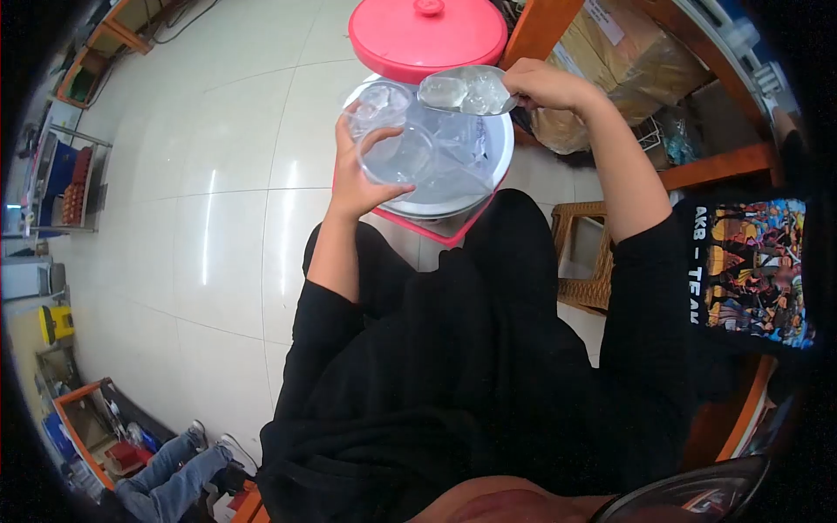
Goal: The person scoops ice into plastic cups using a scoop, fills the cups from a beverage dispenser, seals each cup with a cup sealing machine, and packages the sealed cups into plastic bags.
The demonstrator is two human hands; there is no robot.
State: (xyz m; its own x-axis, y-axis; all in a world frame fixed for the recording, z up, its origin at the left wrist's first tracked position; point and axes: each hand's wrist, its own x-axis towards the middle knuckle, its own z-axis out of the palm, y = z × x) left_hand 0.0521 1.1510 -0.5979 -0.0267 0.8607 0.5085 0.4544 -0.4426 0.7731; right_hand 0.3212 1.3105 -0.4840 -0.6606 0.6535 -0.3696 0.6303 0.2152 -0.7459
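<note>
My left hand (352,181) is closed around two clear plastic cups, held side by side above an ice bucket. The farther cup (384,103) has ice in it; whether the nearer cup (397,155) holds any I cannot tell. My right hand (551,85) grips the handle end of a metal ice scoop (471,90) loaded with clear ice pieces. The scoop hangs over the bucket, just right of the farther cup. Below both hands, the round bucket (503,157) has a white rim and a clear plastic bag inside.
A pink-red lid (427,39) lies behind the bucket. On the right are a woven stool (580,288), a wooden frame (724,164) and wrapped cardboard boxes (628,52). At lower left, another person's legs (179,475) show. Tiled floor (235,200) extends to the left.
</note>
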